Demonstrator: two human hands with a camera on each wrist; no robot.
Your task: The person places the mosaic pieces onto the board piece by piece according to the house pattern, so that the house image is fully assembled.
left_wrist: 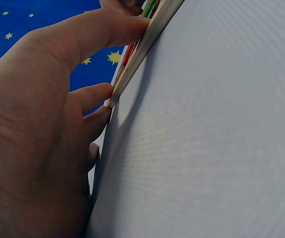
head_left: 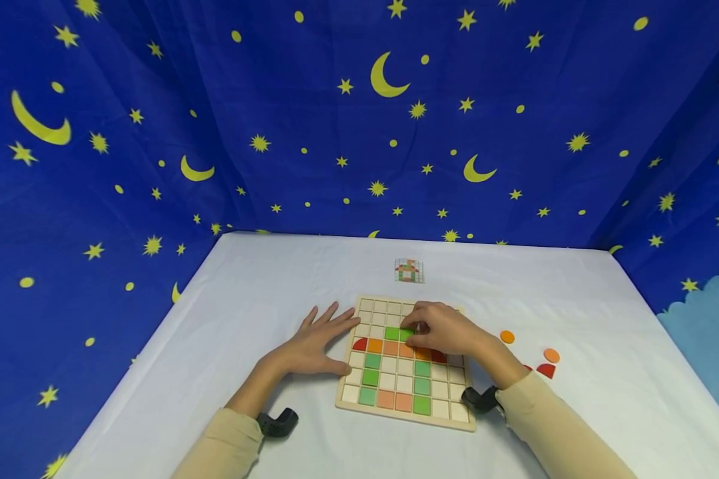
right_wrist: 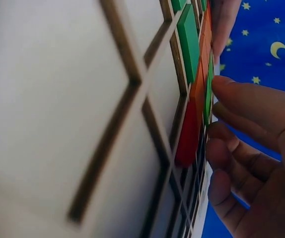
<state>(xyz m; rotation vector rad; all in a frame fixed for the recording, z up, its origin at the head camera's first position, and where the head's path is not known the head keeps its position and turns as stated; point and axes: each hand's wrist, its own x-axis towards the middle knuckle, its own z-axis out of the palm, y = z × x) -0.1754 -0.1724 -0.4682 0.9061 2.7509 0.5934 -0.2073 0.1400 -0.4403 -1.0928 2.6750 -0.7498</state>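
Observation:
A wooden grid board (head_left: 410,416) lies on the white-covered table, with green, orange and red pieces in several cells. My left hand (head_left: 314,346) has its fingers spread, thumb and fingertips touching the board's left edge. Over the upper middle of the board, my right hand (head_left: 446,329) bends its fingers, thumb and index fingertip at either side of a green square tile (head_left: 405,334). Beside that tile sits another green square (head_left: 392,333). In the right wrist view, the thumb tip meets the green tile (right_wrist: 208,99), close to a red piece (right_wrist: 187,136).
A small printed card (head_left: 409,271) lies beyond the board. To the right are orange discs (head_left: 506,337) and red quarter-circle pieces (head_left: 546,370), one partly hidden by the right arm. Black devices (head_left: 278,423) sit at both wrists. A blue star-patterned curtain (head_left: 323,120) surrounds the table.

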